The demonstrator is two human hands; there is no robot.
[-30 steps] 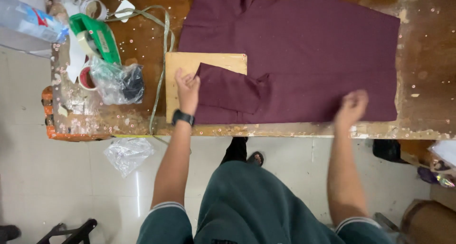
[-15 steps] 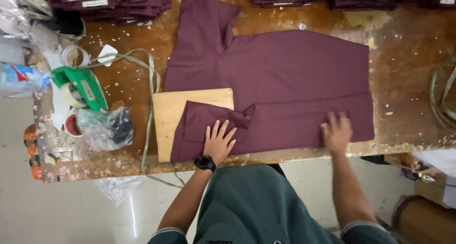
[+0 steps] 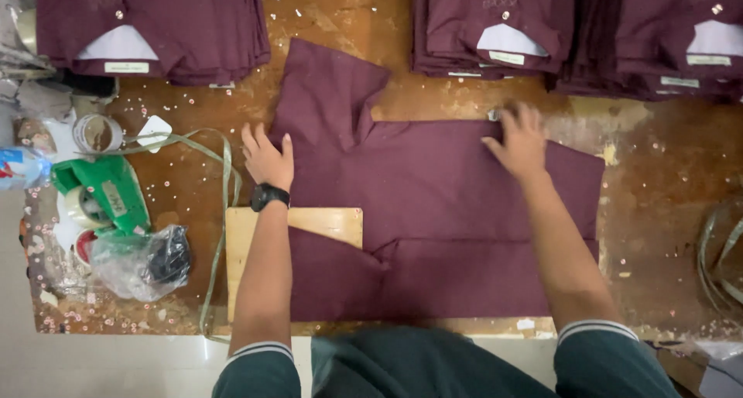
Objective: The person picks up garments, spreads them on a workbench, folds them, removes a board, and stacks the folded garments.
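Head view looks straight down on one maroon garment (image 3: pixel 433 212) spread flat at the centre of a worn wooden table (image 3: pixel 658 189), its near part lying over a pale wooden board (image 3: pixel 325 221). One sleeve (image 3: pixel 325 96) sticks out toward 11 o'clock. The left hand (image 3: pixel 268 158), with a black watch (image 3: pixel 268 196) at the wrist, lies open and flat at the garment's 9 o'clock edge. The right hand (image 3: pixel 520 141) presses open-palmed on the far edge at about 1 o'clock; neither hand pinches any cloth.

Judging by this, the step in hand is smoothing and squaring the cloth for folding. The next move calls for both palms staying flat and the edges lining up with the board.

Counting outward: one board, one spread garment, and at 12 o'clock three stacks of folded maroon shirts (image 3: pixel 495 26), as far as the frame shows. At 9 o'clock sit one green tape dispenser (image 3: pixel 108 193), one clear plastic bag (image 3: pixel 143 262) with something dark inside, one small round container (image 3: pixel 97 132) and one loose green strap (image 3: pixel 224 189).
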